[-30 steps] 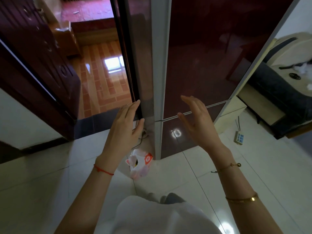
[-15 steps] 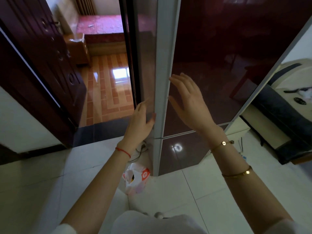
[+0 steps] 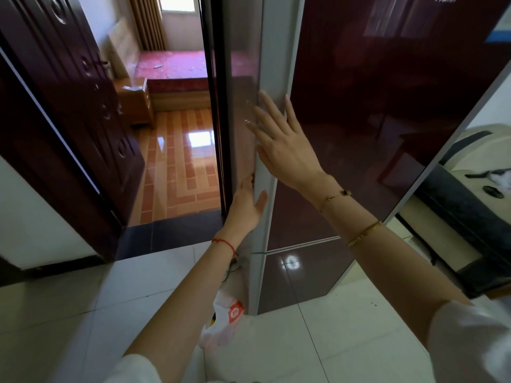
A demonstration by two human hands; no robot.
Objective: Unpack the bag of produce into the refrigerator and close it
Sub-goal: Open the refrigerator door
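Note:
A tall refrigerator [image 3: 359, 150] with glossy dark-red doors and a grey side edge stands in front of me, its doors closed. My left hand [image 3: 246, 207] is on the grey left edge of the upper door, fingers wrapped round the side and partly hidden. Higher up, my right hand [image 3: 279, 142] lies flat on the same edge, fingers spread. Neither hand holds a loose object. A white plastic bag [image 3: 224, 319] with an orange logo lies on the floor by the refrigerator's left front corner, partly behind my left forearm.
An open dark wooden door [image 3: 69, 111] stands on the left, leading into a room with orange tiles and a red bed [image 3: 177, 67]. A dark sofa [image 3: 467, 217] sits to the right of the refrigerator. White floor tiles [image 3: 331, 335] lie below.
Both hands have risen along the refrigerator's left edge. The right hand moved from in front of the door onto the edge. The view tilted upward.

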